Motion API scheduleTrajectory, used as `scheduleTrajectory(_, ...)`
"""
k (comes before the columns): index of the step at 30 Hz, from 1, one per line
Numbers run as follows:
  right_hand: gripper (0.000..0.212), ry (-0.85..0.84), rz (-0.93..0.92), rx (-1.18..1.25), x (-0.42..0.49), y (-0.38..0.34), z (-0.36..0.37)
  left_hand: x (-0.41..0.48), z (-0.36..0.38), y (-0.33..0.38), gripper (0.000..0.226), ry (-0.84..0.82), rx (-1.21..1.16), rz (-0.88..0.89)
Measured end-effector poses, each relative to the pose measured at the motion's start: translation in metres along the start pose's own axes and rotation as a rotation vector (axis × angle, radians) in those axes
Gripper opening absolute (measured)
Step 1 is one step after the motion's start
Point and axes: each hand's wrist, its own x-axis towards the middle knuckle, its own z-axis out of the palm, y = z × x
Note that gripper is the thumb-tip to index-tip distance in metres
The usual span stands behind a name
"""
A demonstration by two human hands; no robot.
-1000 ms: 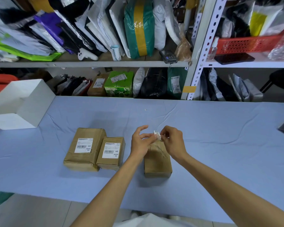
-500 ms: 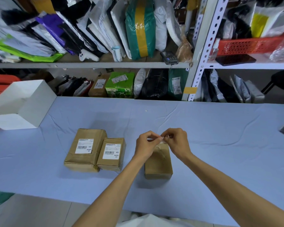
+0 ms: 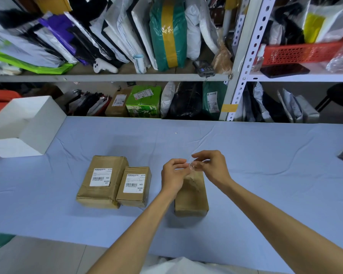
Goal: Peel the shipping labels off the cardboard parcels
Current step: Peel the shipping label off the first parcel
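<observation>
I'm only getting readable print off two white stickers right now. The label (image 3: 100,177) on the bigger brown parcel (image 3: 99,196) is showing "21/42" in its top right corner, "MX" next to the barcode and "MXRC 03" under that. The label (image 3: 134,183) on the smaller parcel (image 3: 131,200) touching its right side is reading "22/42", then the same "MX" and "MXRC 03". The digit strings under both barcodes and the top header lines are coming through too fine for me to make out.

The crumpled scrap (image 3: 192,166) that the left hand (image 3: 173,175) and right hand (image 3: 212,169) are pinching is too small to read. Same goes for the stickers on the green box (image 3: 143,107) and the other shelf packages, which are just looking like blurry barcodes.
</observation>
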Motion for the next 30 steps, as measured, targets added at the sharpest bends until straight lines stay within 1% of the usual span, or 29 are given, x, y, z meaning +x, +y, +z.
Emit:
scheduleTrajectory(2, 0.024, -0.009, 0.030, -0.037, 0.000, 0.002, -0.002, 0.000, -0.001, 0.003, 0.027, -0.018, 0.015, 0.027)
scheduleTrajectory(3, 0.024, -0.020, 0.042, -0.050, -0.001, 0.002, -0.002, 0.001, -0.002, 0.004, 0.024, -0.034, 0.021, 0.040)
scheduleTrajectory(6, 0.011, -0.049, 0.027, -0.102, -0.002, 0.003, 0.000, 0.001, -0.003, 0.005, 0.023, -0.084, 0.050, 0.069)
scheduleTrajectory(8, 0.009, -0.032, 0.034, -0.130, -0.001, 0.005, 0.000, -0.001, -0.003, 0.005, 0.022, -0.100, 0.054, 0.064)
scheduleTrajectory(13, 0.002, -0.008, 0.099, -0.039, 0.002, -0.002, 0.001, -0.002, -0.001, 0.008, 0.013, -0.100, 0.096, 0.130)
scheduleTrajectory(18, 0.005, -0.004, 0.086, -0.036, 0.005, -0.003, 0.001, -0.005, 0.002, 0.014, 0.012, -0.079, 0.185, 0.167)
scheduleTrajectory(23, 0.015, -0.010, 0.042, -0.096, 0.003, -0.004, 0.002, -0.007, 0.002, 0.014, 0.022, -0.062, 0.310, 0.223)
scheduleTrajectory(25, 0.014, -0.006, 0.052, -0.107, 0.004, -0.005, 0.002, -0.006, 0.002, 0.014, 0.024, -0.030, 0.349, 0.240)
scheduleTrajectory(27, 0.013, -0.010, 0.085, -0.089, 0.006, -0.007, 0.002, -0.005, 0.001, 0.014, 0.025, -0.028, 0.321, 0.224)
scheduleTrajectory(30, 0.010, -0.033, 0.155, 0.037, 0.008, -0.008, 0.000, -0.003, -0.004, 0.018, 0.025, -0.062, 0.211, 0.167)
